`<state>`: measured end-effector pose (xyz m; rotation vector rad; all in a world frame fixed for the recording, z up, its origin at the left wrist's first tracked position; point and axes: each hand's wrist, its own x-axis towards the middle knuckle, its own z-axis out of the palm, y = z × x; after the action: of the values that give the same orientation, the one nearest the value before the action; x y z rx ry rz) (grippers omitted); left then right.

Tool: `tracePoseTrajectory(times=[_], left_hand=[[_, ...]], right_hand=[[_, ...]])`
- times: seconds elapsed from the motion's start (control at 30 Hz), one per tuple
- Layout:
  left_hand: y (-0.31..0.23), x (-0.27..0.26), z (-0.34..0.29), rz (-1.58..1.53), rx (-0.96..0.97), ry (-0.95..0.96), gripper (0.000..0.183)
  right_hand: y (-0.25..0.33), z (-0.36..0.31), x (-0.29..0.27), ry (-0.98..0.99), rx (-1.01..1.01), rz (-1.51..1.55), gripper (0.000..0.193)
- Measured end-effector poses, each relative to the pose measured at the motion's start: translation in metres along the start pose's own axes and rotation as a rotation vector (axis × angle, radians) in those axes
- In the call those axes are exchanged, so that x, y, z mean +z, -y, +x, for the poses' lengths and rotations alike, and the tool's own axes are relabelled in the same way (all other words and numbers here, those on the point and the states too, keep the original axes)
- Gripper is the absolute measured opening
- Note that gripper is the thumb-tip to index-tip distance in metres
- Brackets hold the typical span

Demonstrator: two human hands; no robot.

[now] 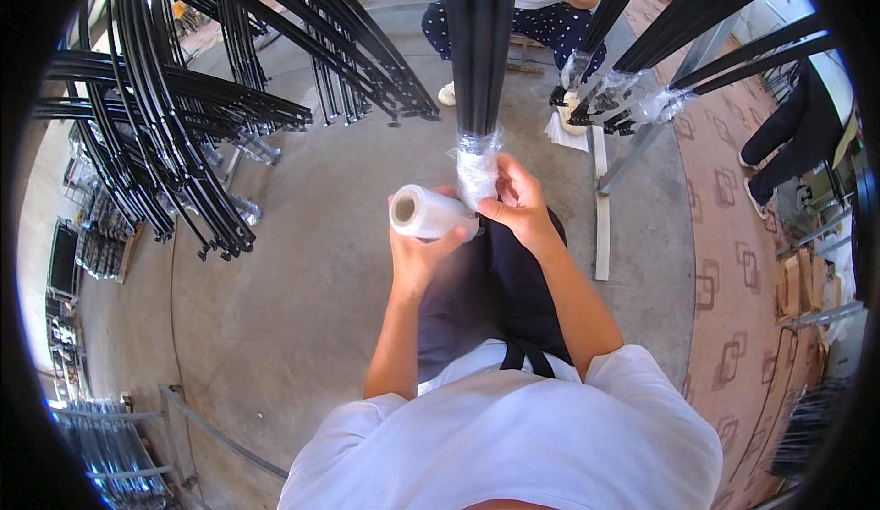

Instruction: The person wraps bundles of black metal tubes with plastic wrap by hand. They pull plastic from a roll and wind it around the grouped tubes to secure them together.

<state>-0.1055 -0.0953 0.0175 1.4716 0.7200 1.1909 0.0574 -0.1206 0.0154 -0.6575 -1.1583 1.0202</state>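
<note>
In front of me hangs a bundle of black metal tubes [478,52], its lower end wrapped in clear stretch film [477,164]. My left hand [419,252] is closed around a roll of stretch film [435,214], whose hollow cardboard core faces left. The roll lies close against the lower left side of the wrapped end. On the other side, my right hand [520,206] presses thumb and fingers to the film at the bundle's lower right. Part of its fingers is hidden behind the wrap.
More black tubes [174,98] hang at the left. At the right are other bundles with film-wrapped ends [632,93] and a metal post [632,157]. A seated person in dotted trousers [541,29] is beyond my bundle; another person [796,120] stands far right. A metal rail [220,432] runs lower left.
</note>
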Motion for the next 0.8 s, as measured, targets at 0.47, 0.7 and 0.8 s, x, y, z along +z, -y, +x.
tracePoseTrajectory(times=[0.47, 0.7, 0.8], left_hand=[[-0.053, 0.062, -0.021, 0.794, 0.444, 0.29, 0.049], [-0.06, 0.056, -0.002, 0.621, 0.411, 0.686, 0.053], [-0.049, 0.042, 0.026, 0.241, 0.218, 0.325, 0.05]], right_hand=[[0.014, -0.058, -0.003, -0.316, -0.042, 0.178, 0.044], [0.02, -0.084, -0.018, -0.295, -0.043, 0.152, 0.074], [0.03, -0.082, -0.014, -0.292, 0.05, 0.348, 0.071]])
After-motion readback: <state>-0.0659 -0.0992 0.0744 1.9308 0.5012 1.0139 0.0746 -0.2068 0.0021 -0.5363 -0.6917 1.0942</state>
